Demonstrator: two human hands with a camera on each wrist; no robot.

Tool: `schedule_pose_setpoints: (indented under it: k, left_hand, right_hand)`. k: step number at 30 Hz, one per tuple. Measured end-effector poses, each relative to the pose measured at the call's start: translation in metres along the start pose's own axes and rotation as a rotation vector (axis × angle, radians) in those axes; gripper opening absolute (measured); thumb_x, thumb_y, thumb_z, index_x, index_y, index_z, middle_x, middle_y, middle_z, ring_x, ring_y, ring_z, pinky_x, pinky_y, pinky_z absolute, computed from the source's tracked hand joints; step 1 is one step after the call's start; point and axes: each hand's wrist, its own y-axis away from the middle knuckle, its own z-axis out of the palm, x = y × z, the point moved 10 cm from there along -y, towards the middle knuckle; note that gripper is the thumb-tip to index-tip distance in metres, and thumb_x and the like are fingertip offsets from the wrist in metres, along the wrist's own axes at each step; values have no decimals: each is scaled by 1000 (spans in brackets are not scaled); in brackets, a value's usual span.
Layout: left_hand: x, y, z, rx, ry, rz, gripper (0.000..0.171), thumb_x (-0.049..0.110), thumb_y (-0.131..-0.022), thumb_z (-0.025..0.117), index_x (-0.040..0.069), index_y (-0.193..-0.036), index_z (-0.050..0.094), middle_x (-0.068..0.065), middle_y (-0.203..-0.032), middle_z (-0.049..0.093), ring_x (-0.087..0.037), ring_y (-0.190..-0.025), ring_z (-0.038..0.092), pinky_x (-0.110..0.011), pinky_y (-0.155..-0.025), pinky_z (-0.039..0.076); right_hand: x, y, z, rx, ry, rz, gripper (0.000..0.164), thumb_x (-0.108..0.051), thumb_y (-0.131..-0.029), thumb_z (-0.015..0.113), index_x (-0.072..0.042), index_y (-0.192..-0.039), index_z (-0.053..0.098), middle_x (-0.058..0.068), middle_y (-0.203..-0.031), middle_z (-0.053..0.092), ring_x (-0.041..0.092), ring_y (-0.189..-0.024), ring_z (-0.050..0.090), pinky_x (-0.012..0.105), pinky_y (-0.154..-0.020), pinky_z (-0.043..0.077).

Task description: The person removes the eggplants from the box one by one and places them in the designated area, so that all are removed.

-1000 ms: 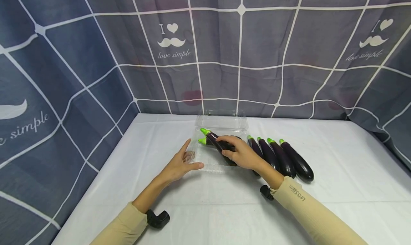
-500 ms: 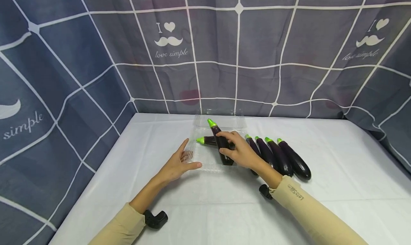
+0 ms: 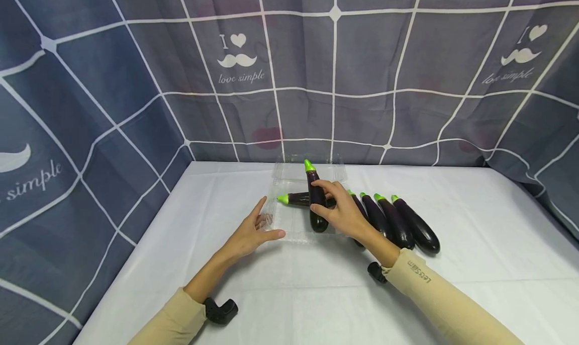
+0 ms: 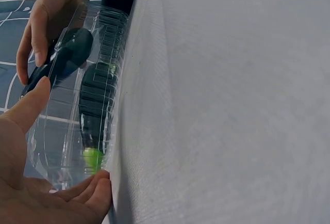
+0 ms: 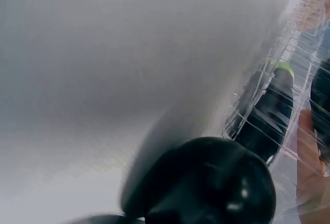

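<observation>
My right hand (image 3: 341, 211) grips a dark purple eggplant (image 3: 318, 201) with a green stem end, thumb on one side and fingers on the other. The eggplant stands nearly lengthwise in the head view, over a clear plastic clamshell box (image 3: 289, 224). Inside the box another eggplant (image 3: 296, 199) lies crosswise, its green end to the left; the held one partly covers it. At the box's left end is my left hand (image 3: 251, 232), thumb and index finger spread and fingertips at the plastic. In the left wrist view, its fingers (image 4: 98, 193) touch the box's lower corner.
Several eggplants (image 3: 407, 224) lie side by side on the white-covered table (image 3: 316, 305), right of the box, partly behind the right hand. The box's lid (image 3: 309, 171) is folded back toward the grey checked curtain (image 3: 298, 108).
The right hand has turned the held eggplant from a leftward slant to nearly upright in the head view, its green end moving right. The left hand has stayed at the box.
</observation>
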Motion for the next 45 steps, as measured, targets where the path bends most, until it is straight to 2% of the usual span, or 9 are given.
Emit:
schedule_pose_setpoints:
  k: [10, 19, 25, 32, 37, 45]
  left_hand:
    - [3, 1, 0, 4, 10, 14, 109, 34, -82, 82, 23, -160, 8, -26, -154, 29, -34, -144, 27, -54, -110, 30]
    - [1, 2, 1, -3, 19, 6, 108, 33, -83, 82, 23, -160, 8, -26, -156, 24, -36, -145, 23, -54, -110, 29]
    - [-1, 2, 1, 4, 10, 7, 108, 34, -83, 82, 22, -161, 8, -27, -155, 27, -35, -145, 25, -53, -111, 29]
    - [0, 2, 0, 3, 1, 12, 108, 34, -82, 82, 22, -161, 8, -27, -154, 28, -35, -145, 26, -53, -111, 29]
    - [2, 1, -1, -4, 14, 19, 108, 34, -82, 81, 23, -160, 8, -28, -155, 26, -36, -145, 24, -54, -112, 27]
    - [1, 2, -1, -2, 18, 12, 108, 33, -82, 82, 23, -160, 9, -27, -155, 27, -35, -145, 24, -51, -113, 27]
  right_hand:
    - [-7, -2, -8, 24, -17, 9, 52, -17, -89, 74, -13, -137, 56, 14, -110, 55, 34, -102, 58, 47, -84, 49]
    - [-20, 3, -17, 4, -97, 11, 51, -19, -92, 72, -10, -139, 54, 16, -114, 53, 34, -106, 56, 43, -81, 54]
    - [-20, 13, -27, -16, -34, 35, 52, -21, -92, 72, -12, -139, 54, 14, -112, 54, 33, -102, 60, 41, -79, 54]
    - [-17, 25, -43, -25, 28, 79, 54, -26, -90, 74, -18, -140, 54, 11, -116, 56, 31, -106, 60, 47, -84, 52]
    - [-13, 33, -50, -42, 26, 89, 52, -25, -92, 73, -17, -140, 54, 11, -114, 56, 28, -104, 59, 45, -85, 51]
    - [-11, 46, -66, -30, 56, 82, 52, -19, -91, 73, -14, -139, 54, 15, -113, 61, 30, -102, 61, 49, -85, 49]
